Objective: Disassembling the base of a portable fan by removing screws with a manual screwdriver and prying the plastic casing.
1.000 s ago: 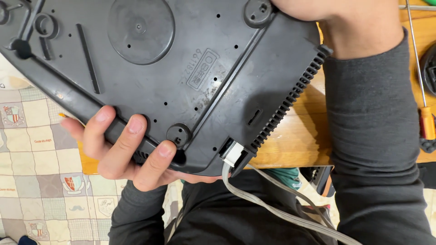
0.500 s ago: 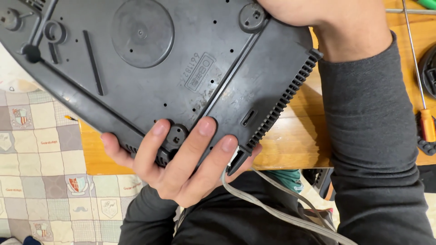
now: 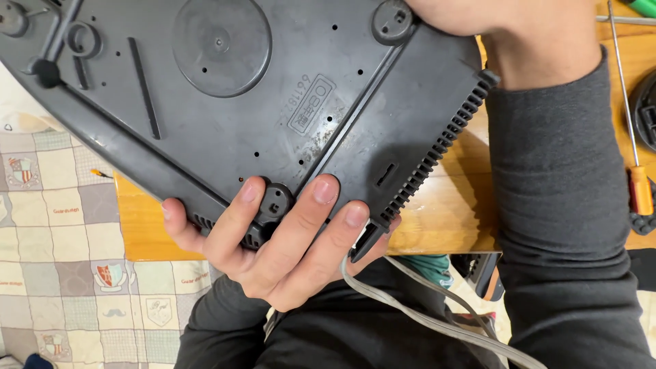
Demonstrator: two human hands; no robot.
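- tabletop of warm, glossy honey-coloured wood, its near edge running across the lower middle of the view.
- dark grey plastic appliance base, underside up, covers most of the wood and overhangs its near edge; ribbed vents line its right side.
- left hand curls under the base's near corner, fingers pressed flat beside a round rubber foot; its grip is closed on the base.
- right hand clasps the far edge, mostly out of frame.
- grey power cord trails from the corner over dark clothing.
- orange-handled screwdriver lies at right.
- patchwork-patterned floor covering shows below left.
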